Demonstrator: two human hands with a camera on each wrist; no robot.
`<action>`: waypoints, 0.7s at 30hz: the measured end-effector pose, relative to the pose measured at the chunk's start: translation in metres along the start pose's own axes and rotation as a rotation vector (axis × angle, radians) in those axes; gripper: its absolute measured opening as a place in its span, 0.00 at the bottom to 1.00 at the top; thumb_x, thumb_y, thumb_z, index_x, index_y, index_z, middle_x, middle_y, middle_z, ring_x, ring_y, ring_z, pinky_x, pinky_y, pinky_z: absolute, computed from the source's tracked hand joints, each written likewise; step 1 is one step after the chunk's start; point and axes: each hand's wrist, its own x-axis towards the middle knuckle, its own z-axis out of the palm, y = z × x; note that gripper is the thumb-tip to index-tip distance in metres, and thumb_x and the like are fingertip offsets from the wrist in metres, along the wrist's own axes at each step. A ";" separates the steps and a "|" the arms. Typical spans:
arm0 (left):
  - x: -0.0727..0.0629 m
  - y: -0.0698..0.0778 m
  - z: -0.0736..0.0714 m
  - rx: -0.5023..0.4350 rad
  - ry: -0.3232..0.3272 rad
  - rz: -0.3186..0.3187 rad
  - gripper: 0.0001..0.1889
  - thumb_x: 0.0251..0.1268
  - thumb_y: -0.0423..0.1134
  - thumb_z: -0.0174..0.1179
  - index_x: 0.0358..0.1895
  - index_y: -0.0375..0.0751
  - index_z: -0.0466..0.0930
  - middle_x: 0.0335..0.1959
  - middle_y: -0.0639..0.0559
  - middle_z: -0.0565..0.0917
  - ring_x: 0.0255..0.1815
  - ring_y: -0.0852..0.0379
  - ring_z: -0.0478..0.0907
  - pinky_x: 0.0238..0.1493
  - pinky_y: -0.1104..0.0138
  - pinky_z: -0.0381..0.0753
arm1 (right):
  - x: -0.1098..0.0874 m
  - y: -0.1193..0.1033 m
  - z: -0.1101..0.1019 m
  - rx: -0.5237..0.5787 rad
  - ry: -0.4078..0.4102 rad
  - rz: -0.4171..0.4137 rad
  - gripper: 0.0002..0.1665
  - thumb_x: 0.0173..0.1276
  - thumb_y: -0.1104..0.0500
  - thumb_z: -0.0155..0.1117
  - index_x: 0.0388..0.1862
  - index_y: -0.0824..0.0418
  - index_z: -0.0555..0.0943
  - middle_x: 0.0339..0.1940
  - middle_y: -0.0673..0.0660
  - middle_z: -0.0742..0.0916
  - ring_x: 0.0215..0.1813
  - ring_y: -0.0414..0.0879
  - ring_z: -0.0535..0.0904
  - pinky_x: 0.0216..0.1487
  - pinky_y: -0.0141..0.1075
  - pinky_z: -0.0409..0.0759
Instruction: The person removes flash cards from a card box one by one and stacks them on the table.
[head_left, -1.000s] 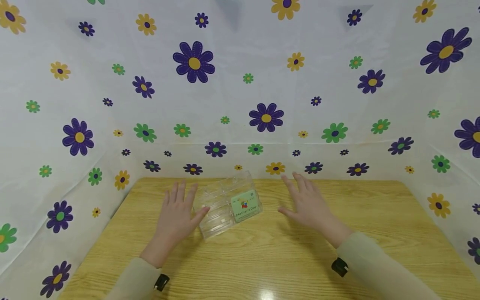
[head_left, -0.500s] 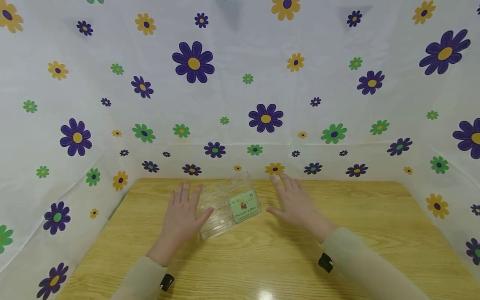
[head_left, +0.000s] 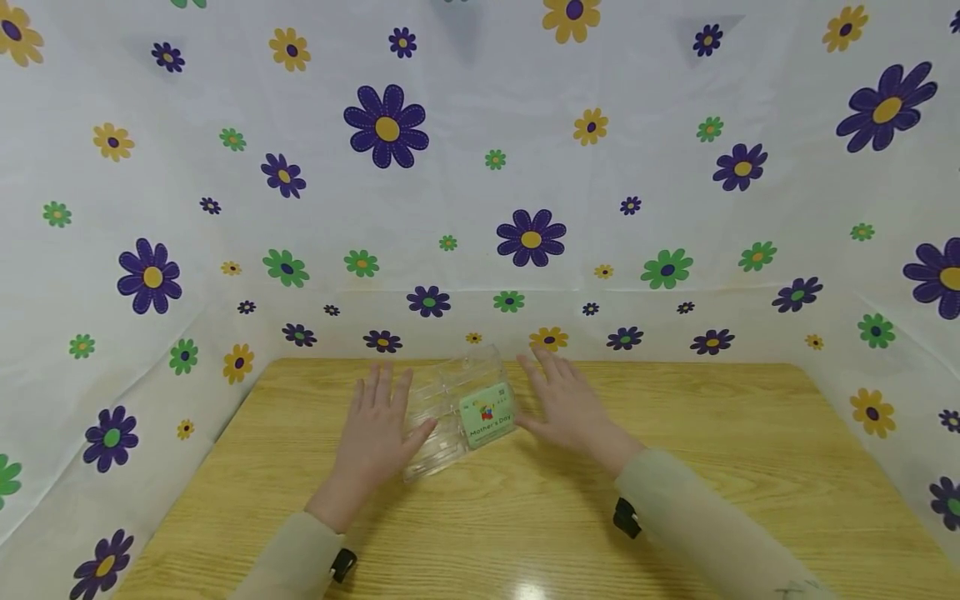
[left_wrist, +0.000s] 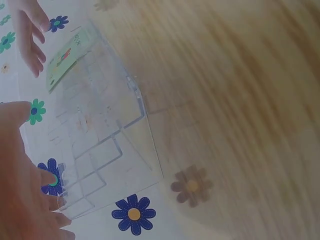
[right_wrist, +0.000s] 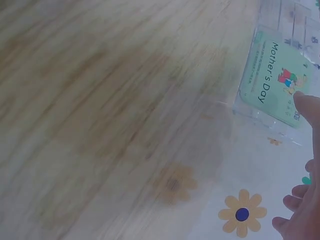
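Observation:
A clear plastic holder [head_left: 437, 435] with stepped compartments stands tilted on the table. In its right front compartment is a green card [head_left: 487, 415] printed "Mother's Day"; the same card [right_wrist: 277, 77] shows large in the right wrist view. At the holder's left side is my left hand [head_left: 377, 439], fingers spread and straight, thumb over its edge; whether it touches cannot be told. My right hand [head_left: 567, 406] hovers at the right side, fingers extended, thumb tip close to the card's edge. Nothing is held in either hand.
A wooden table [head_left: 675, 450] lies under everything. White cloth [head_left: 465, 200] with purple, yellow and green flowers hangs behind and along both sides. A black wrist device [head_left: 627, 517] sits under the right sleeve, and another [head_left: 342, 565] under the left.
My right hand has moved left, up to the holder's right side. The left hand has shifted slightly right against or over its left side. The holder stays in about the same place.

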 end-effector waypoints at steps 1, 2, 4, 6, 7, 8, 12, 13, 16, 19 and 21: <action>0.000 0.000 0.000 0.008 -0.003 0.004 0.47 0.77 0.62 0.57 0.83 0.30 0.55 0.85 0.27 0.52 0.87 0.27 0.48 0.85 0.38 0.50 | 0.002 0.000 0.001 -0.001 0.002 -0.006 0.59 0.72 0.33 0.67 0.88 0.60 0.53 0.87 0.69 0.60 0.86 0.66 0.60 0.84 0.60 0.61; 0.001 0.001 0.001 0.016 -0.005 0.009 0.48 0.77 0.62 0.57 0.83 0.28 0.54 0.85 0.27 0.52 0.87 0.28 0.48 0.85 0.38 0.50 | 0.004 -0.001 0.002 0.001 0.004 -0.011 0.59 0.72 0.33 0.68 0.88 0.60 0.53 0.87 0.69 0.60 0.86 0.66 0.59 0.84 0.60 0.61; 0.001 0.001 0.003 0.025 -0.001 0.022 0.50 0.76 0.63 0.57 0.83 0.26 0.53 0.85 0.26 0.52 0.87 0.28 0.48 0.85 0.39 0.51 | 0.008 -0.003 0.004 0.000 0.011 -0.022 0.59 0.71 0.33 0.67 0.88 0.61 0.54 0.87 0.69 0.60 0.86 0.66 0.59 0.84 0.60 0.61; 0.001 0.000 0.006 0.036 0.005 0.034 0.51 0.76 0.63 0.57 0.82 0.24 0.52 0.85 0.25 0.53 0.87 0.28 0.49 0.85 0.40 0.52 | 0.012 -0.005 0.004 0.007 0.009 -0.024 0.60 0.71 0.33 0.67 0.88 0.62 0.54 0.87 0.69 0.60 0.86 0.66 0.59 0.85 0.59 0.59; 0.001 -0.001 0.007 0.040 0.004 0.038 0.51 0.76 0.63 0.57 0.82 0.23 0.52 0.84 0.25 0.53 0.87 0.27 0.49 0.85 0.40 0.52 | 0.014 -0.007 0.005 0.016 0.011 -0.026 0.60 0.72 0.33 0.67 0.88 0.62 0.54 0.87 0.69 0.60 0.86 0.66 0.58 0.85 0.59 0.59; 0.001 -0.001 0.009 0.046 0.003 0.040 0.52 0.75 0.64 0.57 0.82 0.23 0.52 0.84 0.25 0.54 0.87 0.28 0.49 0.85 0.40 0.52 | 0.016 -0.008 0.005 0.019 0.010 -0.027 0.60 0.72 0.33 0.67 0.88 0.62 0.53 0.87 0.69 0.60 0.86 0.65 0.58 0.85 0.59 0.59; 0.000 -0.002 0.012 0.054 -0.010 0.040 0.53 0.75 0.64 0.57 0.83 0.22 0.50 0.84 0.25 0.53 0.87 0.28 0.49 0.85 0.40 0.52 | 0.022 -0.013 0.007 0.040 0.001 -0.024 0.60 0.73 0.32 0.66 0.88 0.61 0.52 0.88 0.67 0.58 0.87 0.64 0.57 0.85 0.58 0.58; -0.001 -0.002 0.012 0.055 -0.012 0.040 0.53 0.75 0.64 0.57 0.82 0.22 0.50 0.84 0.25 0.53 0.87 0.28 0.49 0.85 0.40 0.52 | 0.024 -0.014 0.008 0.041 -0.001 -0.024 0.60 0.73 0.32 0.65 0.89 0.61 0.51 0.88 0.67 0.58 0.87 0.64 0.56 0.85 0.59 0.58; 0.000 -0.001 0.013 0.055 -0.008 0.043 0.52 0.75 0.63 0.58 0.82 0.22 0.51 0.84 0.25 0.54 0.86 0.28 0.50 0.85 0.40 0.54 | 0.027 -0.016 0.009 0.055 0.005 -0.034 0.60 0.73 0.32 0.65 0.88 0.62 0.51 0.88 0.67 0.58 0.87 0.64 0.56 0.85 0.60 0.59; 0.000 -0.001 0.013 0.047 0.001 0.046 0.52 0.75 0.62 0.59 0.82 0.22 0.52 0.84 0.25 0.55 0.86 0.28 0.51 0.85 0.40 0.54 | 0.030 -0.018 0.010 0.061 0.003 -0.051 0.61 0.73 0.31 0.64 0.88 0.63 0.51 0.88 0.68 0.58 0.88 0.64 0.56 0.85 0.59 0.58; 0.000 -0.001 0.013 0.044 0.002 0.044 0.51 0.75 0.62 0.60 0.82 0.22 0.52 0.84 0.25 0.56 0.86 0.28 0.51 0.85 0.41 0.54 | 0.031 -0.019 0.011 0.063 -0.004 -0.061 0.61 0.74 0.31 0.63 0.88 0.63 0.50 0.88 0.68 0.57 0.88 0.63 0.55 0.86 0.58 0.57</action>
